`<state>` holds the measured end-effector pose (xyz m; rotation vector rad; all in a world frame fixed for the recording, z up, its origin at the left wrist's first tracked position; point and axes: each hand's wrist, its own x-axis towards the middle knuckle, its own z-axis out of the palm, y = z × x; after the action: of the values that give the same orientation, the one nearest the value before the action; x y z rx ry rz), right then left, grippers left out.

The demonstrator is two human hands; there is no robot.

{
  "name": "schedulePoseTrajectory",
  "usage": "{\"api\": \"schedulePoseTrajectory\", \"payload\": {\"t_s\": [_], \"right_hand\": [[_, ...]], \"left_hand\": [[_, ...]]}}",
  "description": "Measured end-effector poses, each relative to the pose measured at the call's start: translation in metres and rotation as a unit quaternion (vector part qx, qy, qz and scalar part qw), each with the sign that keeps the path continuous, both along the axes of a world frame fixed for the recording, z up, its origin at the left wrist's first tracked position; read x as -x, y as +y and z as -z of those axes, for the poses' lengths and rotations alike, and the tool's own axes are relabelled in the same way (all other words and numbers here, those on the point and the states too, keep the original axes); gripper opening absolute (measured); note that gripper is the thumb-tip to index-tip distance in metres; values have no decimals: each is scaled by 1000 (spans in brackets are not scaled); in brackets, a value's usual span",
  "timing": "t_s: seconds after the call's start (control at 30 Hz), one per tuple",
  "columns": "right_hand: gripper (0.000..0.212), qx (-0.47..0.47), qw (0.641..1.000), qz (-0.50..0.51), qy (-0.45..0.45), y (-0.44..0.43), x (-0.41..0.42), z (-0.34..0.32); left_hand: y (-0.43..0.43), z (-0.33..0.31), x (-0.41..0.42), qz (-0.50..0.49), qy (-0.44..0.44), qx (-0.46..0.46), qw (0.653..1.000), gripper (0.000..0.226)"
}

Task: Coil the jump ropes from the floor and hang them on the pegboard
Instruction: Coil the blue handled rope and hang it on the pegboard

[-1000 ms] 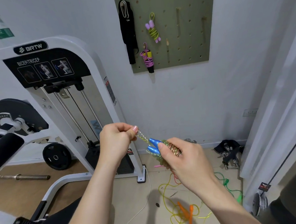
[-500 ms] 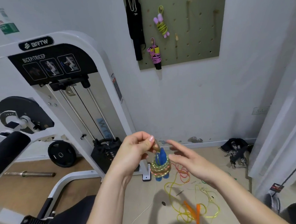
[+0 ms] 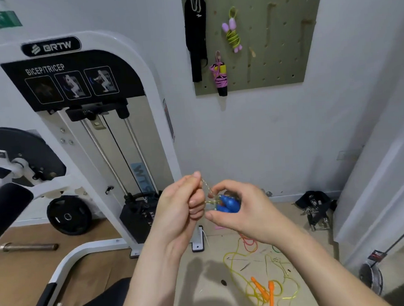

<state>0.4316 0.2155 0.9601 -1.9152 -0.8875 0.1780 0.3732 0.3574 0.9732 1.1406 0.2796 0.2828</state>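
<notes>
My right hand (image 3: 241,210) grips the coiled jump rope with blue handles (image 3: 227,204) at chest height. Just left of it, my left hand (image 3: 180,205) pinches the rope's clear beaded end (image 3: 206,187), which runs up from the bundle. The green pegboard (image 3: 283,31) hangs on the wall above. On it hang a yellow-green coiled rope with lilac handles (image 3: 232,35) and a pink coiled rope with a black handle (image 3: 221,78). A yellow rope with orange handles (image 3: 264,290) lies tangled on the floor, with a red rope (image 3: 249,242) beside it.
A black strap (image 3: 196,36) hangs at the pegboard's left edge. A white bicep/tricep machine (image 3: 82,126) fills the left side, with a weight plate (image 3: 68,216) and a bar (image 3: 25,247) on the floor. Black straps with clips (image 3: 316,205) lie by the right wall.
My right hand, which had let go of the bundle half a second ago, has closed round it again. My left hand still pinches the rope's end. The view has tilted slightly.
</notes>
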Motion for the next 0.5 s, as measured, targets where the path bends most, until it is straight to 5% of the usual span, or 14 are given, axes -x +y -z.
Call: {"api": "schedulePoseTrajectory", "payload": {"t_s": [0.1,0.23,0.3,0.4,0.5], "right_hand": [[44,114,952,90,-268,23,9,-10],[39,142,905,154,-372,43,-2,-11],[33,124,925,172,-316,42,-11,-11],[19,-16,989,140,-50,34,-32,-18],[11,-116,971,51,201,18,-59,-30]], "left_hand": [[23,-5,-10,-13,14,50,999,29],[36,0,-33,3,44,132,990,29],[38,0,-44,43,36,170,984,24],[39,-7,-65,111,15,119,987,17],[32,-18,-95,139,1,0,990,18]]}}
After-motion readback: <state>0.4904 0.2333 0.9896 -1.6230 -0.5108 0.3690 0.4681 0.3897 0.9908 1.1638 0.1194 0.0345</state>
